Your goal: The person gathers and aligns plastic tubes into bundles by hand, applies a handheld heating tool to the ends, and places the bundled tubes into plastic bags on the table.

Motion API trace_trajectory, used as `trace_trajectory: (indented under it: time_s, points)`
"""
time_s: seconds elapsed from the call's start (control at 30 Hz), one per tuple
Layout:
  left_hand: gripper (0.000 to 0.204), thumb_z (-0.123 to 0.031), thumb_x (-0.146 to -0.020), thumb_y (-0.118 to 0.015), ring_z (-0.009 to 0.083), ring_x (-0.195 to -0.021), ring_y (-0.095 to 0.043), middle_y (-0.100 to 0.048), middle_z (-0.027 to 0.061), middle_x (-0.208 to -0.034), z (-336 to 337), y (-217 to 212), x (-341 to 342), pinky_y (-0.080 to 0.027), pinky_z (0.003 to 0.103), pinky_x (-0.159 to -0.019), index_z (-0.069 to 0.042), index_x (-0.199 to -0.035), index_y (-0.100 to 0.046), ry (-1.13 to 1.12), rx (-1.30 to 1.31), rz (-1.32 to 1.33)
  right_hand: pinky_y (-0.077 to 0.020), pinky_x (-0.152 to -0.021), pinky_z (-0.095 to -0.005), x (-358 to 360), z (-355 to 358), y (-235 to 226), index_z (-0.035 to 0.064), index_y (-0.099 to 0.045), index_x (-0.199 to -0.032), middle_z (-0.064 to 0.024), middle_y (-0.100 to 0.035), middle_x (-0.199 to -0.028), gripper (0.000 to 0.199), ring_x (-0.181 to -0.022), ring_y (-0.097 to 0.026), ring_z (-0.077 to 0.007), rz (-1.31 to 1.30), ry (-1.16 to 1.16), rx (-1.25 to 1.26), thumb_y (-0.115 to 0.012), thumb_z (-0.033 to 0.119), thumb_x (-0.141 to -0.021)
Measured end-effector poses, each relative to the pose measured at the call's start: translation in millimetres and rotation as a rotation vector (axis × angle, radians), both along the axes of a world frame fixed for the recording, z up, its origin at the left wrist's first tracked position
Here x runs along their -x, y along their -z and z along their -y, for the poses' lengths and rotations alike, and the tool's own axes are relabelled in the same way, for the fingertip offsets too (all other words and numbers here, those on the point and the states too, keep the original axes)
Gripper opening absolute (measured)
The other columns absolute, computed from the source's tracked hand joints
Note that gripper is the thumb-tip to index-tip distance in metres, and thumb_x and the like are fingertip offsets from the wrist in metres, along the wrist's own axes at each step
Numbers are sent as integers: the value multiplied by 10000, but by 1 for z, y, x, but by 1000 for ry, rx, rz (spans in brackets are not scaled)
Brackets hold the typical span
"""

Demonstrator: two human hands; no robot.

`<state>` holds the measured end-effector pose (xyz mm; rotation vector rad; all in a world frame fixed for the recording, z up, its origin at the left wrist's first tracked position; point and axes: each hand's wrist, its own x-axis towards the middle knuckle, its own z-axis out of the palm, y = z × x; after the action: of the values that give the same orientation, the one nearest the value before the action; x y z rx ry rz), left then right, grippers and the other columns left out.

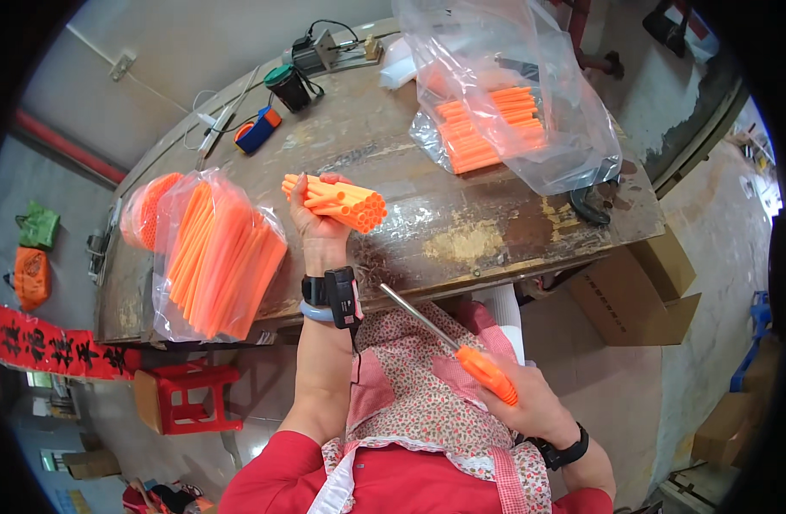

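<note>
My left hand (316, 230) is raised over the table's front edge, its fingers closed round a bundle of orange plastic tubes (352, 206). The tubes' open ends face right. Lower and to the right, in front of my apron, my right hand (534, 403) grips a screwdriver (479, 368) by its orange handle. Its long metal shaft points up and left toward the table edge; the tip is apart from the tubes. Left of my left hand lies a clear plastic bag (226, 265) packed with long orange tubes. Another clear bag (556, 146), at the far right, holds more orange tubes.
The worn wooden table (367, 265) carries a small motor (316, 56), a dark green cup (288, 87) and a blue-orange tape roll (258, 130) at the back. A black clamp (588, 206) grips its right edge. Below are a red stool (192, 398) and a cardboard box (620, 295).
</note>
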<state>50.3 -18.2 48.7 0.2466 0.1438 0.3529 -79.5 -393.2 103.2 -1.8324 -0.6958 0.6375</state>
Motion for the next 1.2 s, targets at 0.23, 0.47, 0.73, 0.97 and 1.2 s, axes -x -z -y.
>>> trace_trajectory:
  time_s: [0.23,0.47,0.73,0.97,1.2]
  points:
    - [225,-182,-788,-708,202,-833,-549,-532,57,-847,17,-17,3,-483,390,-825,-125,-877,-509,69,54,101,-492,-860,-368,-4,11,10,47,-476,-1332,-218,-632,-1114,517,-992,-638,-365,40,62,35,-644,127,-850]
    - [227,-166,-783,-711,192,-815,-549,-532,54,-841,30,-29,3,-487,383,-807,-130,-889,-514,38,43,82,-499,-855,-378,-6,16,12,58,-478,-1334,-219,-630,-1127,531,-1015,-625,-382,46,109,0,-651,125,-838]
    - [349,-141,-768,-726,181,-687,-585,-584,50,-815,57,-45,2,-521,368,-683,-53,-1038,-524,-245,-620,-103,-512,-736,-357,-4,24,6,34,-510,-1282,-200,-652,-922,485,-813,-661,-363,45,161,-20,-656,127,-829]
    - [498,-87,-684,-753,285,-690,-659,-648,99,-838,50,-61,19,-529,334,-623,-77,-1138,-551,-749,-2213,238,-495,-721,-311,-2,48,0,9,-550,-1228,-125,-646,-835,446,-734,-632,-180,38,118,-43,-666,123,-813]
    - [588,-88,-610,-719,266,-747,-610,-587,70,-866,24,-74,19,-489,365,-639,-99,-1170,-540,-678,-2594,366,-483,-693,-275,-6,64,-9,9,-548,-1215,-76,-627,-802,434,-690,-583,-137,-156,208,-28,-665,130,-815]
